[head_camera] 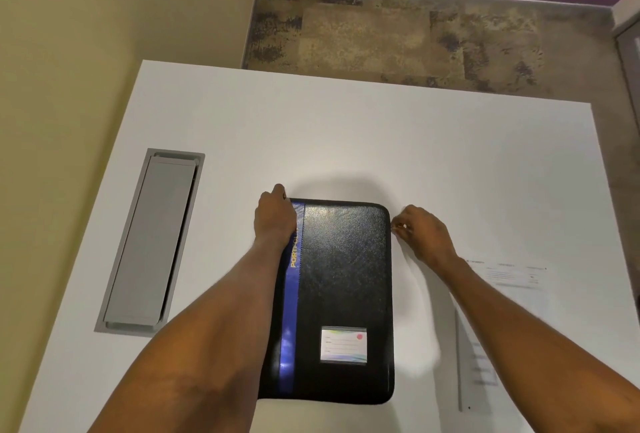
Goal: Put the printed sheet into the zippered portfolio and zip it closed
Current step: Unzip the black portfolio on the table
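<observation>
I see one portfolio point(346, 294), lying closed and flat on the white table point(346, 141) right in front of me — black grained leather-look cover, rounded corners, a blue stripe point(290, 321) with yellow lettering down its left side and one small clear label pocket point(343, 345) low on the front. One printed sheet point(512, 276) lies on the table to the right, partly under my right forearm, apart from the portfolio. My left hand point(275, 216) rests on the portfolio's far left corner, fingers curled over the edge and gripping it. My right hand point(424, 231) sits at the far right edge, fingertips point(398, 226) pinched narrowly together against the side — on what I cannot tell. One grey rectangular metal hatch point(152, 242) is set into the table at left.
</observation>
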